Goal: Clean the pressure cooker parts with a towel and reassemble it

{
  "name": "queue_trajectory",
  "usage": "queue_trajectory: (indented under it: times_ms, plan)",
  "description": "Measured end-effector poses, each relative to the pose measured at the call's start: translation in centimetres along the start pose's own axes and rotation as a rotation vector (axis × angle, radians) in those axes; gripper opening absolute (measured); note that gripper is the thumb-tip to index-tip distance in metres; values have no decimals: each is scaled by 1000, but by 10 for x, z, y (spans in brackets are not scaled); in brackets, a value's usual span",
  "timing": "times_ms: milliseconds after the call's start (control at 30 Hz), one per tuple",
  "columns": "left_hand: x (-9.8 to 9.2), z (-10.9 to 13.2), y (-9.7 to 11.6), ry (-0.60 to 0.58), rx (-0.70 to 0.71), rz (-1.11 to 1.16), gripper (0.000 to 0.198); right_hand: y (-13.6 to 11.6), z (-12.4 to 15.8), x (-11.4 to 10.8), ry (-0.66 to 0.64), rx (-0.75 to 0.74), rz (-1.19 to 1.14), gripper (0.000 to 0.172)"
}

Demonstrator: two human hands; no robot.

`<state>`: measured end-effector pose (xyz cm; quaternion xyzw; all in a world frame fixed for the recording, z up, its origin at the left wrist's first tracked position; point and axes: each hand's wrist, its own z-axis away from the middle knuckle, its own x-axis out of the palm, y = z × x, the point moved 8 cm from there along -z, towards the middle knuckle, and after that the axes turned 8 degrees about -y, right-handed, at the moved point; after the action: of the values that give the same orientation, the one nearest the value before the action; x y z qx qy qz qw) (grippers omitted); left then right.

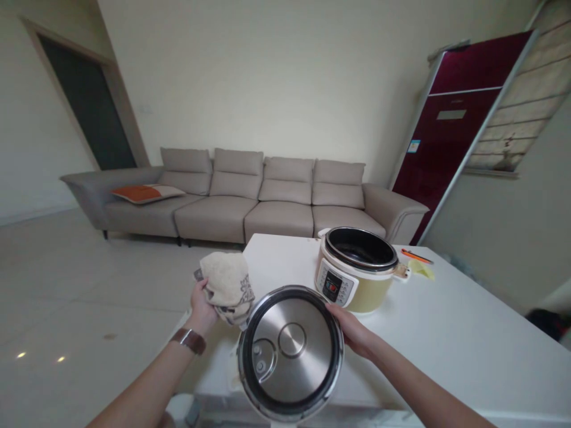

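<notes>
My right hand grips the rim of a round cooker lid, held tilted with its shiny steel inner side facing me, above the near left part of the white table. My left hand is closed on a bunched beige cloth, raised just left of the lid's upper edge. A watch with a brown strap sits on my left wrist. The open yellow and white pressure cooker stands on the table just beyond the lid, its dark inner pot visible and its control panel facing me.
An orange pen and a yellow scrap lie on the table right of the cooker. A long beige sofa with an orange cushion stands behind. A dark red tall unit is at the back right, a dark doorway at left.
</notes>
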<state>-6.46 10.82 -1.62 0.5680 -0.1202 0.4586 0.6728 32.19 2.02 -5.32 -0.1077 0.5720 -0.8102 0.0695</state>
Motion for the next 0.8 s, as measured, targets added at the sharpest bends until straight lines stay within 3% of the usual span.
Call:
queue_trajectory:
  times_ms: [367, 567, 800]
  plan:
    - [-1, 6, -9, -48, -67, -30, 24, -11, 12, 3, 132, -125, -40, 57]
    - [3, 11, -9, -54, -55, -79, 22, -14, 32, 9, 186, -139, 14, 51]
    - [13, 14, -18, -121, -85, -79, 12, -25, 68, -4, 243, -164, 112, 65]
